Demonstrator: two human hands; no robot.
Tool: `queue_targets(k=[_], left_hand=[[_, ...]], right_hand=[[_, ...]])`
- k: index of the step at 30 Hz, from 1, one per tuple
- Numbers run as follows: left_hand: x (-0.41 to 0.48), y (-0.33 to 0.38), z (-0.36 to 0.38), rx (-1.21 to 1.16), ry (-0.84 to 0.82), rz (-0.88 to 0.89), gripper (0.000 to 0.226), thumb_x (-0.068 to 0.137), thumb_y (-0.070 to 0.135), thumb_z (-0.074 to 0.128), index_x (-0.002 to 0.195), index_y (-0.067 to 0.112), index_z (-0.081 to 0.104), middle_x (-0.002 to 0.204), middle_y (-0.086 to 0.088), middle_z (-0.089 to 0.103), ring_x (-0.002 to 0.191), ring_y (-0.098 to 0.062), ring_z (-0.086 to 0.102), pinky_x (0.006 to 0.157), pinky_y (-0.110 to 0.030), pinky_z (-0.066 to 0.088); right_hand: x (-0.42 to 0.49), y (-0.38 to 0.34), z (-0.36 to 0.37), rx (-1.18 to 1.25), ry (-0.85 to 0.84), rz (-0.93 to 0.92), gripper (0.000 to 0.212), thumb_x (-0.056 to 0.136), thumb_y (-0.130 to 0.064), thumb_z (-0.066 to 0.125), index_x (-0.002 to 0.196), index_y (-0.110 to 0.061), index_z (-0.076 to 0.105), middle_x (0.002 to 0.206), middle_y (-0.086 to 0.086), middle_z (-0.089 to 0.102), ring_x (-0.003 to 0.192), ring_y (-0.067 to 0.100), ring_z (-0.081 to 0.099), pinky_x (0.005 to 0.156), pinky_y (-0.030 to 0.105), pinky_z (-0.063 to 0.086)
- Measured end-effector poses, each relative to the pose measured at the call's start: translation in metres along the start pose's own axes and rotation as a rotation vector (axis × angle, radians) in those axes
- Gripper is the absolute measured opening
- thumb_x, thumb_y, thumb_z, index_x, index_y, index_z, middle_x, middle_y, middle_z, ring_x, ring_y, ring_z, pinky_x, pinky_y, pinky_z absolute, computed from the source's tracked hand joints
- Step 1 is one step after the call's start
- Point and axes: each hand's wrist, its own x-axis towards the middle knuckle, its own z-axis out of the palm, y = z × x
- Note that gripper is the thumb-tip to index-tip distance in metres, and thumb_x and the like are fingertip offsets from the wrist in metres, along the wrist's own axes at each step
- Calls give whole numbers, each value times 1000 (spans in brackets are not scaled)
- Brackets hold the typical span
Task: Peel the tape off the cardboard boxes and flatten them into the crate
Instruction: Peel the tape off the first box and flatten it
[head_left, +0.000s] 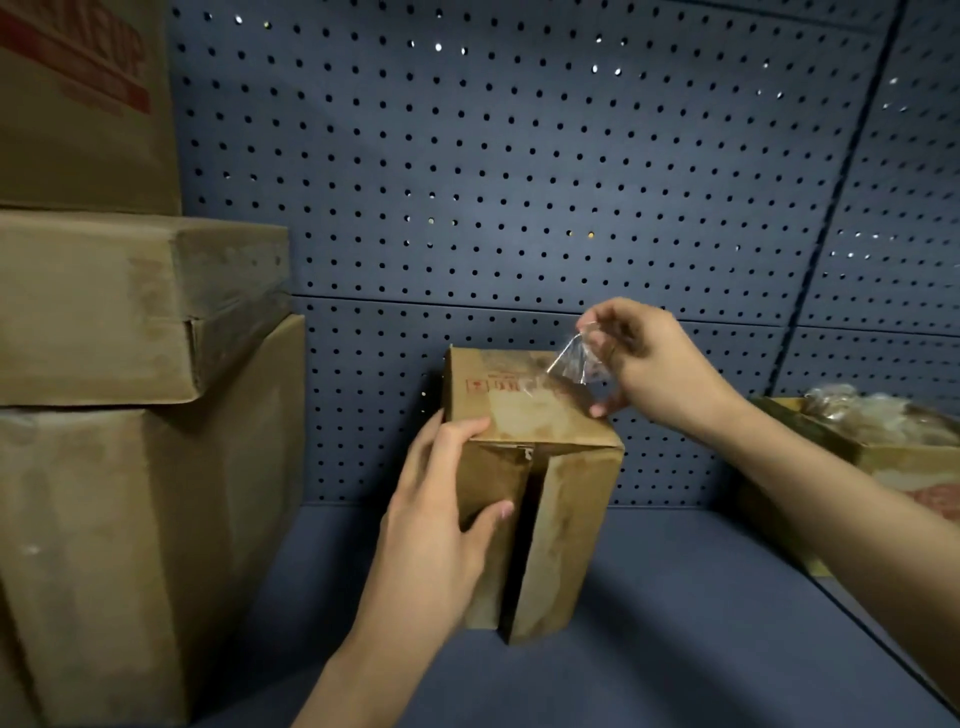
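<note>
Clear plastic tape (569, 358) is mid-peel. The right hand (649, 364) pinches its free end above the small brown cardboard box (519, 415), which stands near the back edge of the blue surface (675, 623). The left hand (441, 509) grips the box's upper left corner, steadying it. The front flaps already gape. Next, probably, pull the strip fully free while bracing the box, then collapse it.

Blue surface (701, 597); small box (561, 519) centre; large box (130, 545) left; open box (883, 457) right.
</note>
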Motion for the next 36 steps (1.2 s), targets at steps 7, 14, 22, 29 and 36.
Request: queue_targets(k=[7,14,22,29,36], left_hand=[[1,1,-2,-27,10,-10,67,83,25,79,120,59,35,150,21,38,138,0,35,108,-23,34],[-5,7,-5,-56,32,-2,72,81,25,81,114,67,32,148,26,36,130,2,41,99,-33,48],[-14,2,-7,-47,42,15,77,80,26,81,112,71,28,145,37,24,122,30,22,92,7,21],[-18,-3,-7,-59,110,46,82,78,22,83,113,72,29,139,49,19,125,32,18,95,8,17],[-22,-11,2,-104,106,188,78,74,16,87,119,53,36,159,12,24,146,-2,26,110,-28,42]], right_hand=[[-3,4,2,-22,-30,-13,25,102,-40,48,114,-24,63,92,7,64,70,17,57,57,27,50],[-4,10,4,-201,71,-113,11,93,-40,65,95,-29,66,88,0,64,71,15,62,64,46,57],[-10,11,-7,20,112,-48,44,100,4,33,96,-21,69,97,3,61,84,21,64,72,37,62],[-16,12,-1,-125,2,40,27,88,-46,53,92,-20,59,74,-1,57,67,20,54,72,44,52],[-24,11,13,103,-98,223,38,88,-45,68,116,-26,50,100,-14,66,81,3,71,68,21,58]])
